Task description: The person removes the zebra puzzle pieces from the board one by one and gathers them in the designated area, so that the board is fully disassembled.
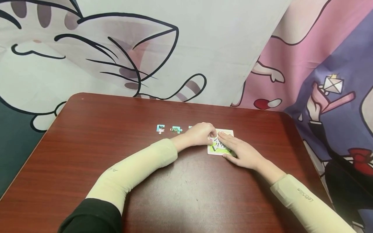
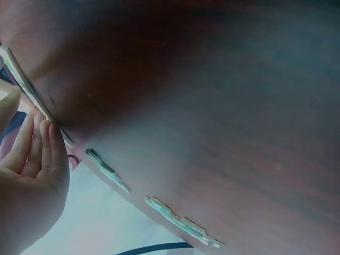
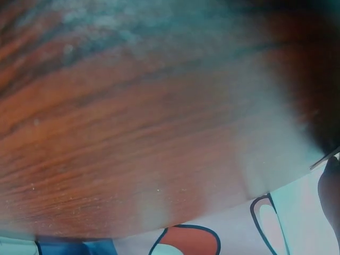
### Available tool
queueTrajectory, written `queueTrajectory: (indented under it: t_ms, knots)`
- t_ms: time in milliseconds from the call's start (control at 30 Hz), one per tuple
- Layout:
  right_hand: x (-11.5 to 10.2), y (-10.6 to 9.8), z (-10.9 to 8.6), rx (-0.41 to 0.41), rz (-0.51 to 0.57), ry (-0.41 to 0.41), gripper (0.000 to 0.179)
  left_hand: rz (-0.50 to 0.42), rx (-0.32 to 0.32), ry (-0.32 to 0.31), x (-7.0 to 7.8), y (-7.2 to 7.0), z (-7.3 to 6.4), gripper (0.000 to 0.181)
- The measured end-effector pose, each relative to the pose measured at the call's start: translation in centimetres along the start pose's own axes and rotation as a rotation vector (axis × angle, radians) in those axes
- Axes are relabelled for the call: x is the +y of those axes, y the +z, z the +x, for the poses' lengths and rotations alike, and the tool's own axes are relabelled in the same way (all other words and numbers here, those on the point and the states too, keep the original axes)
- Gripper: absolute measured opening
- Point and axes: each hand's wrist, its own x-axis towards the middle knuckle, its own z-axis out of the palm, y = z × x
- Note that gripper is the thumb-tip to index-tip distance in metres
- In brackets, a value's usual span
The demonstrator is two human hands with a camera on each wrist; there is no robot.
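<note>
A small zebra jigsaw puzzle (image 1: 220,150) in a pale-framed board lies flat toward the back of the table. My left hand (image 1: 201,134) is at the board's left side, fingers bent and thumb close to them. In the left wrist view, the fingers (image 2: 45,141) touch the board's edge (image 2: 29,90); whether they pinch a piece is hidden. My right hand (image 1: 243,152) rests on the board's right part, fingers extended. Left of the board lie loose puzzle pieces: one with a zebra's head (image 1: 160,128), a green-blue one (image 1: 176,129) and one partly covered by my left hand (image 1: 190,127).
The brown wooden table (image 1: 116,119) reaches back to a curtain (image 1: 221,48) with cartoon drawings. Another printed cloth (image 1: 346,129) hangs along the right side. The right wrist view shows mostly bare tabletop (image 3: 133,133).
</note>
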Motion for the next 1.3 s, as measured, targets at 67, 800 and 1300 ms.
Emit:
queueTrajectory:
  t_ms: [67, 800, 1300]
  knots:
    - [-0.02, 0.02, -0.01, 0.001, -0.004, -0.001, 0.075, 0.027, -0.002, 0.003, 0.07, 0.15, 0.11, 0.027]
    - [0.01, 0.19, -0.08, -0.001, -0.006, 0.011, 0.075, -0.009, -0.049, -0.061, 0.16, 0.39, 0.81, 0.031]
    - [-0.09, 0.12, -0.08, -0.01, -0.003, 0.029, 0.076, 0.002, -0.021, -0.084, 0.58, 0.56, 0.47, 0.031]
